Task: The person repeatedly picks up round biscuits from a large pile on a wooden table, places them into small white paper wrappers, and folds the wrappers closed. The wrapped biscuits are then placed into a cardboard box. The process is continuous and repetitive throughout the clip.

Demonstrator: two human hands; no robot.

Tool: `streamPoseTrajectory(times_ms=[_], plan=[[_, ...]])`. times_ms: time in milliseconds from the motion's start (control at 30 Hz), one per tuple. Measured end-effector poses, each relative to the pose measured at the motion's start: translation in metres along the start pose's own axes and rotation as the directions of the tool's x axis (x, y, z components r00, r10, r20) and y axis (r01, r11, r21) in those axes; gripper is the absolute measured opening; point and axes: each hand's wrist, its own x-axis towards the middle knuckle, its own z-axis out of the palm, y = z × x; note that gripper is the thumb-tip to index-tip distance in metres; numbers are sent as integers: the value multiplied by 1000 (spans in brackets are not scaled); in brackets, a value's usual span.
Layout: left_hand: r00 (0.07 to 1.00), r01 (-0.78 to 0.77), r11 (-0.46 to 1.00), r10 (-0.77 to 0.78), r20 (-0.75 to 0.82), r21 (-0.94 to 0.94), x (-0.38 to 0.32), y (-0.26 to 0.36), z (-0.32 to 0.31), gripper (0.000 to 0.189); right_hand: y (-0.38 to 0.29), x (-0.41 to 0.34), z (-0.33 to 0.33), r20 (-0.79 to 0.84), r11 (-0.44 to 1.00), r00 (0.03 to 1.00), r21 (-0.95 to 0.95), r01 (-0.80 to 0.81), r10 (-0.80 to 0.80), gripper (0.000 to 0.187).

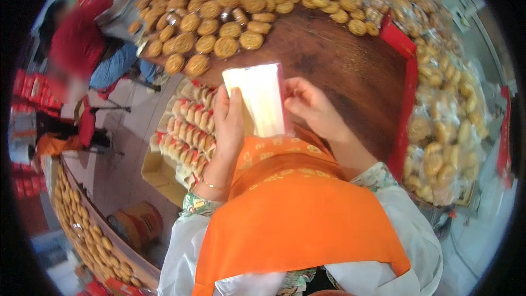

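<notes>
A flat, glossy rectangular packet (263, 100), white in front with a pinkish-red right edge, is held upright before my orange apron. Glare hides most of its face. My left hand (230, 113) grips its left side, thumb across the front. At the opposite edge, the curled fingers of my right hand (308, 105) meet the packet; their tips are partly hidden. Beyond it lies a brown wooden tabletop (328, 49) bearing a broad heap of round golden pastries (209, 10). Below my left forearm, a cardboard box (158, 176) holds rows of wrapped pastries (191, 125) with red markings.
Bagged pastries (439, 131) pile up along the right, behind a red strip (404, 119). A person in a red top (76, 41) sits at the far left. Another pastry-covered table (135, 265) curves along the lower left, near a round container (137, 224) on the tiled floor.
</notes>
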Motion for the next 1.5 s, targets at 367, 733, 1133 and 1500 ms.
streamPoseTrajectory(times_ms=[367, 733, 1133, 1500], plan=[[992, 116, 986, -109, 69, -121, 28, -7, 40, 5, -2, -14, -27, -247, 995, 966, 83, -62, 81, 22], [943, 291, 914, -324, -76, -285, 46, -28, 28, 10, -23, -40, -28, -61, 707, 872, -614, 350, -485, 40], [564, 750, 661, -664, 490, 32, 24, -55, 10, 27, -57, -33, -44, 37, 673, 906, -657, 339, -421, 18], [656, 670, 726, -483, 579, -154, 4, -5, 29, 50, -64, -32, -47, -80, 966, 997, -257, 3, -25, 14]])
